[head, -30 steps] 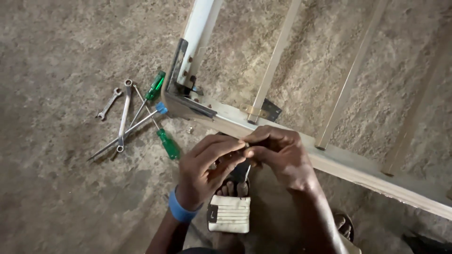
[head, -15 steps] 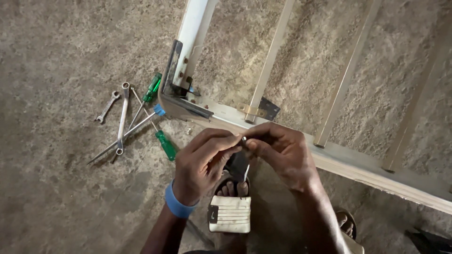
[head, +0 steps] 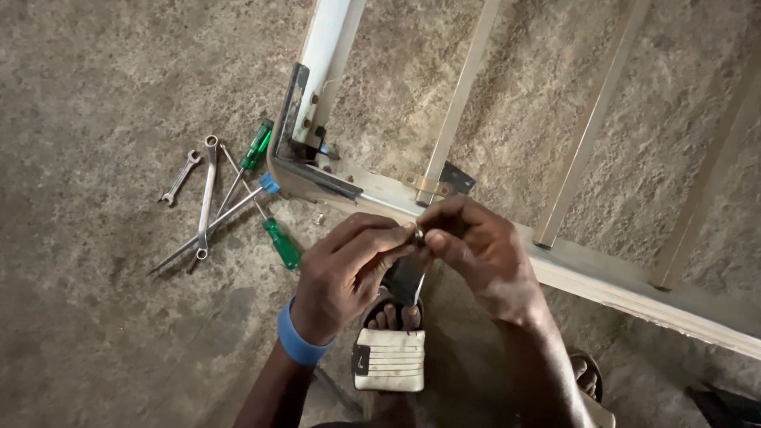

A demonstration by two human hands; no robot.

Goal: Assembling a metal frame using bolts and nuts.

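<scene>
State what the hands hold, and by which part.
Both hands, left hand and right hand, pinch a small metal part between fingertips; its kind cannot be told.

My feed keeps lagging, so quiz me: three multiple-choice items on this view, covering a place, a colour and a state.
1. Where do the wrenches lie?
A. left of the frame corner
B. on the sandal
C. on the frame rail

2. What colour is the wristband on the left hand?
A. red
B. blue
C. yellow

3. What are both hands doing?
A. resting flat on the ground
B. gripping a wrench
C. pinching a small metal part together

Key: 1 A, they lie on the ground there; 2 B, the band shows blue; 3 C, left fingers and right hand meet on it.
</scene>
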